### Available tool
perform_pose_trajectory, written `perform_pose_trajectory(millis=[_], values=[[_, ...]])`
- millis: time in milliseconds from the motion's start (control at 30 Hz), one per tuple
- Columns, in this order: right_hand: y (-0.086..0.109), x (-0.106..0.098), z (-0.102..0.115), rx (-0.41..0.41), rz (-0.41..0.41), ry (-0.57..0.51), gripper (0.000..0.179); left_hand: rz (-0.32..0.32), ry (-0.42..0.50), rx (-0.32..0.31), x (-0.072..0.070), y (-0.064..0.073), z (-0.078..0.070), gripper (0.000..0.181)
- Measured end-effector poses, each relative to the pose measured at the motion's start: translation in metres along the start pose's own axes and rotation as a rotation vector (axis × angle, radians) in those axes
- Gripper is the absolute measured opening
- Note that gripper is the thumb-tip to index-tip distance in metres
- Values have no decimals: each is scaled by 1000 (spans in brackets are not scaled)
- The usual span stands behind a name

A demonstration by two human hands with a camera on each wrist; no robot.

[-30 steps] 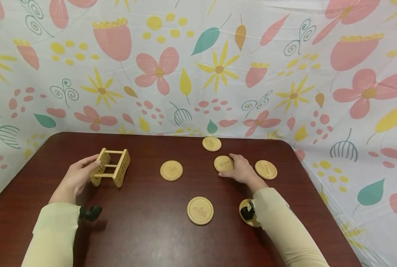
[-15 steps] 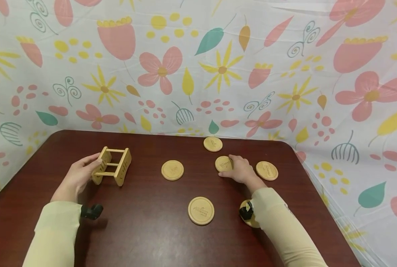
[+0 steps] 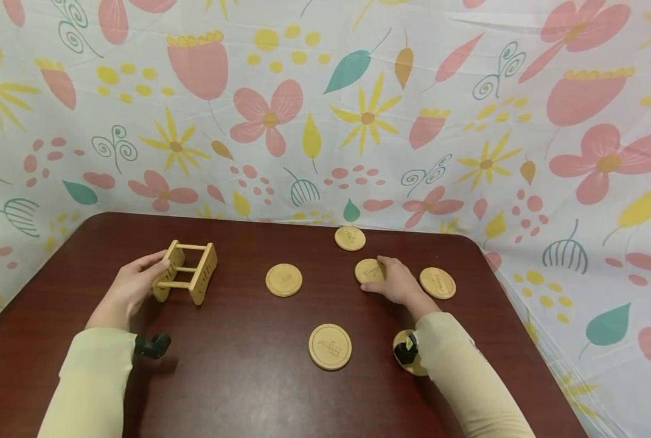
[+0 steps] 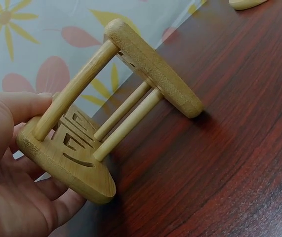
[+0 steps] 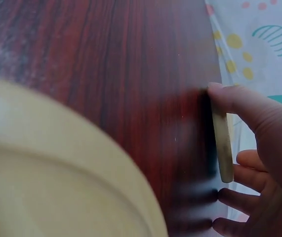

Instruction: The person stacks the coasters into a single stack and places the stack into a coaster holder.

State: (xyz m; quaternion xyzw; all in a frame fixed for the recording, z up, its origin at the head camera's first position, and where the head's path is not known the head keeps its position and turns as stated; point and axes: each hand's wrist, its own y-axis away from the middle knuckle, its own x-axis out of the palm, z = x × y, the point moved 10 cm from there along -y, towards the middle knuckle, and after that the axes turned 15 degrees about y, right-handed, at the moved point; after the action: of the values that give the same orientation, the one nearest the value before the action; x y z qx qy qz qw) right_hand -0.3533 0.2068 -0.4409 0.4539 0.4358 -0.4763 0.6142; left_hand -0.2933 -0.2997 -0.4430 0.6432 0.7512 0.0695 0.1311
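On the left of the table my left hand [image 3: 124, 293] grips one side panel of a small bamboo coaster holder [image 3: 204, 275]. In the left wrist view the holder's slotted panel [image 4: 64, 165] lies between thumb and fingers, with round rods joining it to the other panel. Toward the right, my right hand [image 3: 401, 283] holds a round bamboo coaster [image 3: 368, 271] by its edges, thumb on the near side and fingers on the far side. The right wrist view shows that coaster edge-on [image 5: 222, 143]; whether it touches the table is unclear.
Several more coasters lie flat: one at the back [image 3: 350, 238], one at the right [image 3: 437, 283], one mid-table [image 3: 284, 280], one nearer [image 3: 330, 347]. Another coaster [image 3: 420, 366] is partly hidden under the right wrist's black camera [image 3: 406, 349]. A flowered cloth [image 3: 314, 152] hangs behind the table.
The head view has shifted slightly. Both hands keep their places on the holder and the coaster.
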Motion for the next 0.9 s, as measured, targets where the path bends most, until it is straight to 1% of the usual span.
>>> perform_pose_trajectory(millis=[433, 667, 900], values=[[6, -2, 0, -18, -29, -51, 89, 9, -3, -6, 1, 2, -1, 70], [13, -5, 3, -45, -41, -92, 89, 47, 11, -8, 3, 3, -1, 70], [17, -7, 3, -64, -62, -104, 89, 37, 3, -3, 3, 3, -1, 70]])
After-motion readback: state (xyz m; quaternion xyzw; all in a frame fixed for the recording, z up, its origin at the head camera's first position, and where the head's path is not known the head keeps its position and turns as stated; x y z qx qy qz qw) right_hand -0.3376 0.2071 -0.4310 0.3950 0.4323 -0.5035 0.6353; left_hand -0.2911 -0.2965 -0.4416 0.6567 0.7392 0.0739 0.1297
